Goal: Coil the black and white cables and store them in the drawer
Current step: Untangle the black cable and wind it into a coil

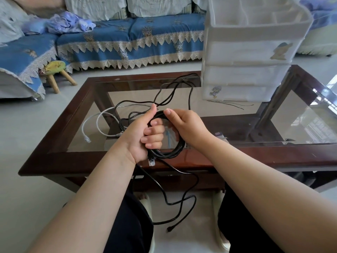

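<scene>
While your left hand [144, 136] and right hand [186, 128] clasp the springy thin black rubber cable [169, 152], pinch where loops cross.

I've got a glass-topped coffee table [76, 125] in front; behind it there's a blue-covered sofa [127, 39], with a little wooden stool [55, 70] off its far-left corner.

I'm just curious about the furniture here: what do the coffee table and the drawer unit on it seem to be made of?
Coffee table: dark, glossy reddish-brown frame, probably varnished wood, around clear glass panels, since the floor shows through. Drawer unit: frosted, translucent white plastic by its look, smooth, with cartoon stickers on the drawer fronts.
</scene>
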{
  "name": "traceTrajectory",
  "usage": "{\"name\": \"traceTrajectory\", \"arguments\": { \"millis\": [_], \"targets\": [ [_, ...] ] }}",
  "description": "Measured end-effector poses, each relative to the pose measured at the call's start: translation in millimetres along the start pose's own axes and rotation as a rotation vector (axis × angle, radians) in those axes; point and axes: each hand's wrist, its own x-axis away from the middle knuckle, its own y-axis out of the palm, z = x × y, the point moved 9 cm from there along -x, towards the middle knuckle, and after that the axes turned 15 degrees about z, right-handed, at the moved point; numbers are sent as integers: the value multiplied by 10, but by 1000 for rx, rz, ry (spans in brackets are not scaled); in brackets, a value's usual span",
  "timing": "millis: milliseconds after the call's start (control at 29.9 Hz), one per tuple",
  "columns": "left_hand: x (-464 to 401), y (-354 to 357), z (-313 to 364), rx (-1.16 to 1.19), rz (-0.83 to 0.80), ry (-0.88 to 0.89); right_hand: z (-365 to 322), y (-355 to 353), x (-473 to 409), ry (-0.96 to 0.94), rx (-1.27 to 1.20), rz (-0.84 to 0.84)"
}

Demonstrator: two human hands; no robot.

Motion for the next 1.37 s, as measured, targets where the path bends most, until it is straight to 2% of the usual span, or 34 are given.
{"name": "traceTrajectory", "arguments": {
  "millis": [167,301,468,669,837,903,970,1071,1171,1272,1372],
  "targets": [
    [-30,-42,24,-74,100,112,161,129,120,157,-46,28],
    [31,-28,38,-50,70,123,25,80,91,58,19,108],
    [48,-20,13,-48,98,133,-21,71,68,7,15,95],
    [64,39,20,-18,-46,82,-71,66,80,-32,8,93],
    [116,-2,84,-110,-96,110,-140,92,110,-75,-69,-39],
    [126,-54,97,-170,-61,119,-115,128,111,-70,-56,-169],
    [138,-116,134,-193,-49,131,-40,161,81,-74,63,-318],
    [153,-249,258,-96,-54,146,71,76,-56,-216,390,-384],
    [180,-445,473,80,-28,228,354,-147,-226,-130,609,-360],
    [182,-746,697,379,64,350,435,-292,-179,51,441,-388],
    [109,-1007,746,599,201,368,180,-379,-122,18,185,-255]
  ]
}}
